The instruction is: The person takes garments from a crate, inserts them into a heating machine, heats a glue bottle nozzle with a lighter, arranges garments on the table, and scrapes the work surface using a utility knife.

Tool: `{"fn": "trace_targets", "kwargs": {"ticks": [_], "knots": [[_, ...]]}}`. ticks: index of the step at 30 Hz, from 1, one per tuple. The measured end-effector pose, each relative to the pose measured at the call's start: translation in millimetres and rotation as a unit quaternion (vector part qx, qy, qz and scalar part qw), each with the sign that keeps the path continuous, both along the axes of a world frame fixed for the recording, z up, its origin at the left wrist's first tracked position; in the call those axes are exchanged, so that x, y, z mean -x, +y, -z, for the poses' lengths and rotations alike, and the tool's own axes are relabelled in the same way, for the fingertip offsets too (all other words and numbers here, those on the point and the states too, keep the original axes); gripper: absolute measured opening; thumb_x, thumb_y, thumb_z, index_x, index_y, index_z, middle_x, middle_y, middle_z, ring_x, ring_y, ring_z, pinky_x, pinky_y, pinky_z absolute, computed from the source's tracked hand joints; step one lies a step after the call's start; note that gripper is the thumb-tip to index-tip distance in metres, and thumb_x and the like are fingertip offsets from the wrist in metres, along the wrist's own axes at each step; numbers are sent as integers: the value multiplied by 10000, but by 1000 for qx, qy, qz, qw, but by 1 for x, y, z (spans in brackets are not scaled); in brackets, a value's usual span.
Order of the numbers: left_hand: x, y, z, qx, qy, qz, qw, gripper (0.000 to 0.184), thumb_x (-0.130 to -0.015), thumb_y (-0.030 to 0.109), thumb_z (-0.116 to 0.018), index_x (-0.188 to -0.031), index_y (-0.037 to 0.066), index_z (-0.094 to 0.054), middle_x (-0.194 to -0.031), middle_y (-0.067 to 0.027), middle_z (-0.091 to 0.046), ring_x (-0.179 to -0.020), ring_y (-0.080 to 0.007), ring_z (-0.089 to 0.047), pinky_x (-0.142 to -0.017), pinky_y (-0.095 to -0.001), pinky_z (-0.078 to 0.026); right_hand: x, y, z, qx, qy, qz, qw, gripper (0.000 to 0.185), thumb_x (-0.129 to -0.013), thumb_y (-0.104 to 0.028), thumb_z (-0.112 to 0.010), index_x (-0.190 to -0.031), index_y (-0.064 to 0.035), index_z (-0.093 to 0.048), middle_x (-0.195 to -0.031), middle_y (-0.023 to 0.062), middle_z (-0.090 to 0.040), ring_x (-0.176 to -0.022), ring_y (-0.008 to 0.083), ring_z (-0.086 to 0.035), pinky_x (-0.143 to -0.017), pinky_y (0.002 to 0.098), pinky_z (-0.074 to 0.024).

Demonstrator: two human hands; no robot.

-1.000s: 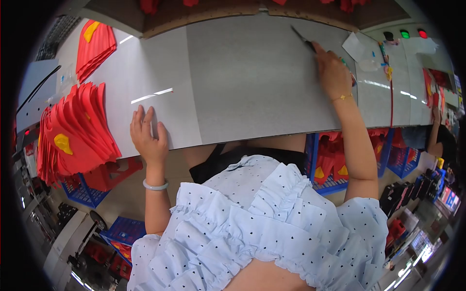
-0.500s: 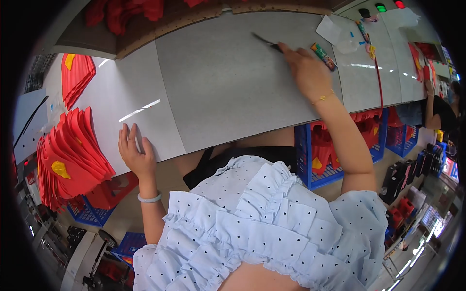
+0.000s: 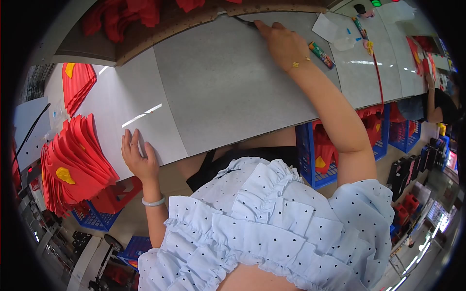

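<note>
My left hand (image 3: pixel 140 157) lies flat, fingers out, on the white tabletop near its front edge, holding nothing. Just left of it spreads a fanned stack of red pieces (image 3: pixel 85 157) with yellow patches. My right hand (image 3: pixel 285 46) reaches to the far side of the grey work surface (image 3: pixel 213 87), its fingers closed round a thin dark pointed tool (image 3: pixel 246 21). The tool's tip lies close to the wooden ledge at the back. Its exact kind cannot be made out, as the hand covers part of it. A green printed tube (image 3: pixel 321 55) lies right of that hand.
More red pieces (image 3: pixel 77 85) lie at the far left and on the shelf (image 3: pixel 174 31). White paper (image 3: pixel 325 28) and a red cord (image 3: pixel 378 80) are at right. Blue crates (image 3: pixel 306 155) stand below the table edge. Another person (image 3: pixel 441 104) sits at far right.
My right hand has moved away from me and leftward with the dark tool, to the back ledge. My left hand stays flat on the table. The view has shifted slightly.
</note>
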State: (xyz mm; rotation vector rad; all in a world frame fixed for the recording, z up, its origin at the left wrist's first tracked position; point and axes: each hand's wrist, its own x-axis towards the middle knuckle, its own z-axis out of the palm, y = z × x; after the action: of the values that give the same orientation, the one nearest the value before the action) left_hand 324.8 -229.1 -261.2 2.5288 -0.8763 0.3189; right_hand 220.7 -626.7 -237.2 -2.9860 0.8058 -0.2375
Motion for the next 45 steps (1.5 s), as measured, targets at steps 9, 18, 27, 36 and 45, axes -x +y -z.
{"fn": "trace_targets", "kwargs": {"ticks": [9, 18, 27, 36, 45], "knots": [[-1, 1, 0, -3, -4, 3, 1000, 405, -762, 73, -557, -1166, 99, -580, -1294, -123, -489, -1206, -343, -423, -1002, -425, -325, 16, -18, 0, 15, 19, 55, 998, 347, -886, -158, -446, -1207, -267, -520, -889, 90, -609, -756, 320, -627, -628, 414, -519], [-1, 2, 1, -4, -6, 4, 1000, 397, -765, 84, -558, -1161, 102, -581, -1297, -116, -488, -1210, -346, -418, -1004, -431, -320, 53, -23, -8, 4, 25, 59, 998, 355, -889, -160, -456, -1227, -254, -518, -847, 123, -603, -795, 299, -616, -660, 403, -494], [-1, 0, 1, -4, 0, 4, 1000, 411, -757, 74, -560, -1166, 99, -579, -1297, -120, -489, -1206, -343, -425, -998, -422, -326, 111, 3, -22, -216, -59, 144, 964, 400, -855, -83, -452, -1233, -193, -525, -882, 160, -623, -817, 344, -600, -689, 415, -471], [0, -1, 2, -3, -2, 8, 1000, 428, -750, 49, -557, -1174, 98, -575, -1297, -123, -488, -1204, -341, -426, -996, -421, -329, 145, 20, -14, -153, -19, 35, 987, 478, -791, -10, -469, -1217, -212, -545, -871, 182, -607, -781, 334, -598, -697, 402, -473], [1, -2, 1, -5, -2, 6, 1000, 423, -759, 49, -547, -1178, 100, -573, -1296, -126, -488, -1206, -338, -425, -998, -417, -326, 150, 24, -23, -159, 25, 52, 986, 455, -813, -17, -486, -1215, -223, -550, -830, 173, -608, -754, 338, -594, -664, 388, -479]]}}
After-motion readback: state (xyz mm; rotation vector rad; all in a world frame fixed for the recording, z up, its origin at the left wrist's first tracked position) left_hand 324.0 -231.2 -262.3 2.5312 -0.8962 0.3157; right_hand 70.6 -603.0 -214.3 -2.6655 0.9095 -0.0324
